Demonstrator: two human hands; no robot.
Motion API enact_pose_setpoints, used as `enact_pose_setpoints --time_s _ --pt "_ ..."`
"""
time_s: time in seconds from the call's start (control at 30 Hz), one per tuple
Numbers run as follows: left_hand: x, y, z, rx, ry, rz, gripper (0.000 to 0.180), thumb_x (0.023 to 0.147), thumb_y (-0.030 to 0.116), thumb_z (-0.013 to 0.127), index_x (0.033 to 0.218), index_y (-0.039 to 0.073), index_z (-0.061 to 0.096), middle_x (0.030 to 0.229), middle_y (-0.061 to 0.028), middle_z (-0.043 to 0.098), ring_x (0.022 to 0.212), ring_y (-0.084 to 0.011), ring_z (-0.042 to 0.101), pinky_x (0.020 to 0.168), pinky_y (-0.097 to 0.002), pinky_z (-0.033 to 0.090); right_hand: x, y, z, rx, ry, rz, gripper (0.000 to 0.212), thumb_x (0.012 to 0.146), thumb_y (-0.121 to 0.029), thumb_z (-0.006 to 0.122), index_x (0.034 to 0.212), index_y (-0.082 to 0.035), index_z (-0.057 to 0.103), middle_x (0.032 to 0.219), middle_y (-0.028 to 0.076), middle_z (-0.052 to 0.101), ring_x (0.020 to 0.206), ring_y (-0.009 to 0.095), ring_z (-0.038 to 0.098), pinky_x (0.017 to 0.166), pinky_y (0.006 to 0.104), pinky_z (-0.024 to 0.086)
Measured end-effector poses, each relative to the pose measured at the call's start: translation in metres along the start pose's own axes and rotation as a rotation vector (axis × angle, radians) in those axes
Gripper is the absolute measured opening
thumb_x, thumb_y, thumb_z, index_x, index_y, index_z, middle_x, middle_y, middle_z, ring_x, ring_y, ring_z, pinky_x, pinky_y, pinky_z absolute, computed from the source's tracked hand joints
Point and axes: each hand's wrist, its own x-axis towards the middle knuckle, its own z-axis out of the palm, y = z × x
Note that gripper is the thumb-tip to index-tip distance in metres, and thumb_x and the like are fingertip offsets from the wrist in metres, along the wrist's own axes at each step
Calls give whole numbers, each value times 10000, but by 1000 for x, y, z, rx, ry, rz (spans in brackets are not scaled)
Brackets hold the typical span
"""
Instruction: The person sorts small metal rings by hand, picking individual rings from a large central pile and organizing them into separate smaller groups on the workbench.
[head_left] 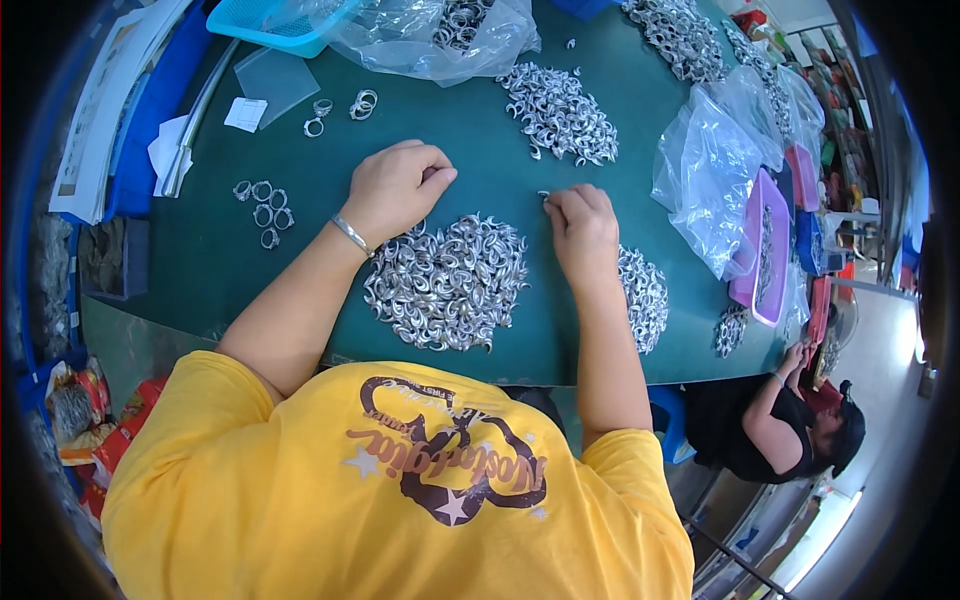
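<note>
My left hand point(394, 190) is closed, with its thumb against the curled fingers, above the far left edge of a pile of silvery crescent-shaped metal pieces point(450, 285). What it holds, if anything, is hidden. To the right of that pile, my right hand point(585, 228) pinches down at the green tabletop. A small silvery metal piece point(543, 194) shows at its fingertips. Another pile of crescent pieces point(643, 300) lies beside my right forearm, and a further pile point(562, 115) lies beyond the hands. Several silvery rings point(263, 213) sit left of my left hand.
More rings point(364, 104) lie farther off, near a white paper slip point(246, 114). A turquoise basket point(270, 28) and a plastic bag point(430, 50) of metal pieces stand at the back. On the right are another clear bag point(690, 170), a purple tray point(764, 245) and a seated person point(775, 430).
</note>
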Motion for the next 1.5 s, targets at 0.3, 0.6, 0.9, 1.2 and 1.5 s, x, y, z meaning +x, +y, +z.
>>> enact_pose_setpoints --time_s 0.3,0.6,0.9,1.2,1.5 --pt "4 5 5 17 4 56 143 854 208 648 865 72 688 817 -68 628 728 -250 623 637 -342 476 0 1 7 124 89 121 75 774 -46 664 833 0 670 859 163 642 806 349 616 733 422 510" --pt "0 -5 4 46 18 23 149 867 209 642 869 65 680 802 -77 616 695 -246 606 623 -339 467 -44 31 -95 -69 -73 554 85 742 -50 644 776 9 694 804 191 644 745 358 634 710 417 518" --pt "1 4 1 9 31 58 111 834 189 665 835 80 688 797 -75 627 726 -260 630 640 -348 487 35 -2 -27 83 -67 -31 237 731 38 585 949 -20 655 997 157 623 965 364 591 832 419 494" --pt "-2 1 3 -27 28 48 142 839 248 642 810 116 687 788 -59 625 735 -276 629 640 -387 495 38 15 6 289 -175 -124 241 772 49 603 999 -3 666 1124 146 617 1040 336 582 908 392 480" --pt "1 0 3 1 24 60 130 847 207 654 853 82 689 797 -61 631 704 -241 624 623 -337 479 -4 31 -36 367 -10 384 186 841 64 561 984 -4 659 967 137 668 883 249 647 791 321 505"
